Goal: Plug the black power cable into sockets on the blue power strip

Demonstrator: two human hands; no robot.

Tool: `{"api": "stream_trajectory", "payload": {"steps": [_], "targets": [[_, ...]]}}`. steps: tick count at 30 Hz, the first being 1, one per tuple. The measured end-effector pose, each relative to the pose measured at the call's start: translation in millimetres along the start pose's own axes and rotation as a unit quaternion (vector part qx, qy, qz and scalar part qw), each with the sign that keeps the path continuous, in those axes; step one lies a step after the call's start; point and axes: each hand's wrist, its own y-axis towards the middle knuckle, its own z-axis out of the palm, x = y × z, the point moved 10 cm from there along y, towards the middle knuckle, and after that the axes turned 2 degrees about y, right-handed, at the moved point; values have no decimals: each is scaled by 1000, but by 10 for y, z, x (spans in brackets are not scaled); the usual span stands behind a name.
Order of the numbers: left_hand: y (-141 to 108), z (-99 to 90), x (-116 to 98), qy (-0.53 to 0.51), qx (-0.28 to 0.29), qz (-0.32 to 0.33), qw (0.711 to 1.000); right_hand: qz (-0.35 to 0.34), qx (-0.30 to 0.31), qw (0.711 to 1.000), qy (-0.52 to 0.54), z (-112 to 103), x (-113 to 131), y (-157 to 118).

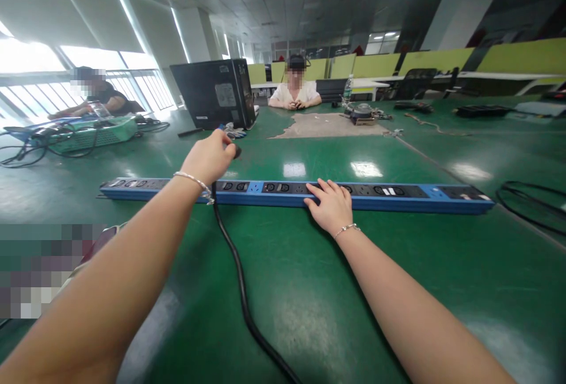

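Note:
A long blue power strip point(411, 203) with black socket panels lies across the green table in front of me. My left hand point(211, 157) is raised over its left half, fingers closed round the plug point(237, 152) of a black power cord; only a dark end of the plug shows past the fingers. From that hand the cord point(239, 266) hangs down over the strip and runs along the table toward me. My right hand point(331, 204) lies on the strip right of its middle, palm down, with fingers stretched over the sockets.
A black computer tower point(212, 95) stands at the back left, gloves point(234, 131) beside it. Further left is a green basket point(95, 135) with cables. One person sits across the table, another at far left. A coiled black cable point(530, 204) lies right of the strip.

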Motion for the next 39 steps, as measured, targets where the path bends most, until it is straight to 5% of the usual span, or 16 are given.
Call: {"api": "stream_trajectory", "payload": {"steps": [2,6,11,39], "targets": [[76,88,295,17,38,-14,999,-2,2,1000,0,2,5,0],[69,566,748,47,151,-1,987,-1,-3,1000,2,-3,6,-4],[4,931,942,49,190,-7,981,-2,-6,1000,-2,-5,5,-7],[-35,972,798,168,171,13,971,-4,2,1000,-2,0,7,11]]}}
